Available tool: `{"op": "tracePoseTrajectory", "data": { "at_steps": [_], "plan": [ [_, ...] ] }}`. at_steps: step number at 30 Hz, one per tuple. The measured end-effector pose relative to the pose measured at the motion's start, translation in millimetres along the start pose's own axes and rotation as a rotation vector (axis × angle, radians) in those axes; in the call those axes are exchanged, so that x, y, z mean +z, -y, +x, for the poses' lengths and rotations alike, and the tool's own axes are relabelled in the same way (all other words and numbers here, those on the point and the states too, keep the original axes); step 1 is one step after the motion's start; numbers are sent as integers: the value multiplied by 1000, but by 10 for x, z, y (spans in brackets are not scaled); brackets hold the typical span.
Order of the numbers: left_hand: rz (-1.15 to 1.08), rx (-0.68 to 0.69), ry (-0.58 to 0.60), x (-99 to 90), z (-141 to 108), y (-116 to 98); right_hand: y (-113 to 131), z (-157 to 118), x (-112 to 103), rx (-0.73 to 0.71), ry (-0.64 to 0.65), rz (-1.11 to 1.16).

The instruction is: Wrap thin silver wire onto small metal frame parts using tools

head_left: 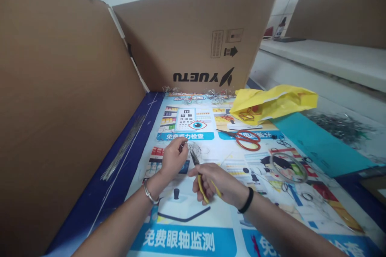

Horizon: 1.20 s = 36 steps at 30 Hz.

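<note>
Pliers (195,158) in right hand (211,182), jaws pointing up-left, away

Your left hand (174,160) hides whatever lies between its fingertips, and the wire tangle (196,149) beside it is too blurred for you to follow single strands. Your right hand (217,182) covers part of the handles of the pliers (202,192), and the bottom edge cuts off both your forearms. You can't read the small print on the cardboard panel (187,28), nor see all of what sits inside the yellow bag (277,102).
</note>
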<state>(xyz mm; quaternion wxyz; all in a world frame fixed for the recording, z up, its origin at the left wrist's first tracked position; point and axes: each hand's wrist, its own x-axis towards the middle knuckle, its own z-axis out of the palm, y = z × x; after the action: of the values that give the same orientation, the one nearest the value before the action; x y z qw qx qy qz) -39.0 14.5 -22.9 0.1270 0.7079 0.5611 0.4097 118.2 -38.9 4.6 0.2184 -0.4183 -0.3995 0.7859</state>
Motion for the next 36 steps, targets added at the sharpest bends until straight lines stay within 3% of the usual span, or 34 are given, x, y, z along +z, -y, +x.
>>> {"op": "tracePoseTrajectory", "data": {
  "at_steps": [8,15,23,36],
  "plan": [
    [-37,20,55,-9,-30,-93,-56,67,-64,18,-31,109],
    [6,32,28,3,-34,-100,-67,39,-78,-1,-38,92],
    [17,197,7,19,-62,-102,-51,65,-111,20,-35,47],
    [36,207,34,14,-98,-182,-102,57,-81,-31,-47,41]
  ]
}}
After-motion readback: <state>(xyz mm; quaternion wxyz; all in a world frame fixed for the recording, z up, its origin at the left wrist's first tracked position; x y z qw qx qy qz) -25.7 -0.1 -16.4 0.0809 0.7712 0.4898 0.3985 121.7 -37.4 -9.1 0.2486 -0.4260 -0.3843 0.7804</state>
